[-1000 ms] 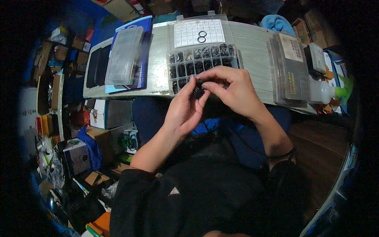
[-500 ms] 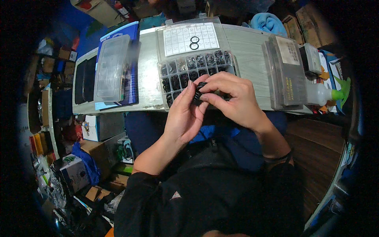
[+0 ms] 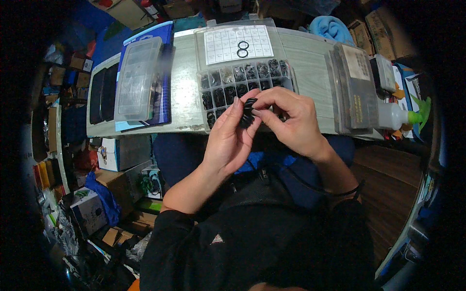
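A bunch of black O-rings (image 3: 247,120) is held just above the near edge of the worktop (image 3: 187,72), in front of the compartment box (image 3: 201,99). The bunch is cradled by the left hand (image 3: 225,138), its grip clamped on the rings between thumb and fingers. The bunch's right side is pinched by the grip of the right hand (image 3: 290,119), thumb and forefinger brought together on the rings. More black rings are sorted into the box's cells, partly hidden by the hands. On the chart card (image 3: 216,48) under the opened lid (image 3: 273,39), two touching rings (image 3: 242,49) are seen. A clear plastic case (image 3: 138,80) is laid on a blue package (image 3: 164,97) to the left.
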The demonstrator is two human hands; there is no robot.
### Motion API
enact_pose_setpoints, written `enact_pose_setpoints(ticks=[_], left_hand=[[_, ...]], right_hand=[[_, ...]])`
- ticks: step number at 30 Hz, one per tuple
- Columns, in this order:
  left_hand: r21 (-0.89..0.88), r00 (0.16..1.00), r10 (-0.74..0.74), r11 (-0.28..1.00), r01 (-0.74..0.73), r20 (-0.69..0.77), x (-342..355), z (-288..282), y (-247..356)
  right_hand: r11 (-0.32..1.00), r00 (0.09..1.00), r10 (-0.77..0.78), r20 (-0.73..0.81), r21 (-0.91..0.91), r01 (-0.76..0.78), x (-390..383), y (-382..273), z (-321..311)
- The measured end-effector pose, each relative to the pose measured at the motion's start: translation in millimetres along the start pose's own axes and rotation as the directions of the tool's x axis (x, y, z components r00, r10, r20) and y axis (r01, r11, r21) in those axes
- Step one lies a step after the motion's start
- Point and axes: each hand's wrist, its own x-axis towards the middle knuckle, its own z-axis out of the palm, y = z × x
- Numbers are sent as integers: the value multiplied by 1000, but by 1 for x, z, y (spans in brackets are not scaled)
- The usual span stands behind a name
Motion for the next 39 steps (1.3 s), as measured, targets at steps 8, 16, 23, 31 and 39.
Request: enact_pose_setpoints(ticks=[8, 16, 23, 31, 39], left_hand=[[-47, 1000, -4, 999, 4, -4, 2, -2, 1], [-37, 999, 31, 999, -32, -28, 1, 2, 0], [-38, 999, 36, 999, -36, 0, 0, 3, 0], [-31, 1000, 25, 999, -25, 0, 1, -1, -1], [-50, 999, 36, 998, -36, -6, 0, -1, -1]], right_hand=[[994, 994, -107, 24, -16, 107, 2, 4, 3], [998, 998, -63, 23, 30, 62, 3, 5, 3], [997, 997, -69, 18, 26, 68, 4, 5, 2], [997, 1000, -4, -9, -81, 4, -1, 0, 8], [993, 992, -120, 33, -10, 121, 3, 4, 6]])
